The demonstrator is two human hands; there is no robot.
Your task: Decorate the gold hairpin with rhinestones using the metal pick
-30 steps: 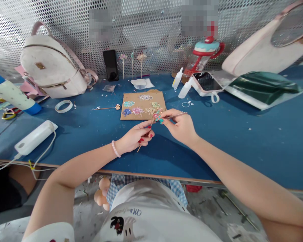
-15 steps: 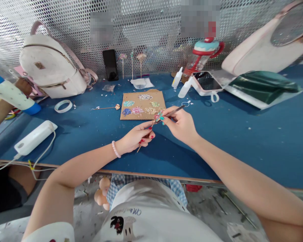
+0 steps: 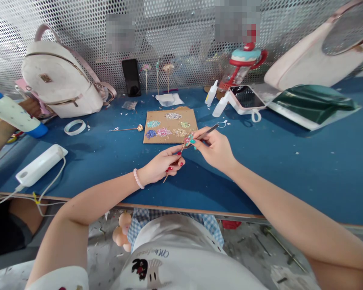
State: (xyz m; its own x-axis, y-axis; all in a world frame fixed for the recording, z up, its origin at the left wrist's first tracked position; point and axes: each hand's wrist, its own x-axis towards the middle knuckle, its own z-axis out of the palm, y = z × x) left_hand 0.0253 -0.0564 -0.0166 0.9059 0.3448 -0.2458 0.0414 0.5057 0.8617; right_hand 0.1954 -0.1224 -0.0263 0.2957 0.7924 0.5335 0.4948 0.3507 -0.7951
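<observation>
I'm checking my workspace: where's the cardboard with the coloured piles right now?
In the head view, the cardboard lies slightly left of centre on the blue table, just beyond the left hand and the right hand.

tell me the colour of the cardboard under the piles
Tan brown; the cardboard shows best in the head view.

A white short-sleeved shirt (image 3: 199, 257) is worn, printed with dark script lettering (image 3: 156, 253) and a black cartoon figure (image 3: 139, 269). A pale pink beaded bracelet (image 3: 137, 179) is worn by the left hand (image 3: 165, 164), whose nails are painted red; the nails of the right hand (image 3: 215, 147) are painted turquoise.
</observation>
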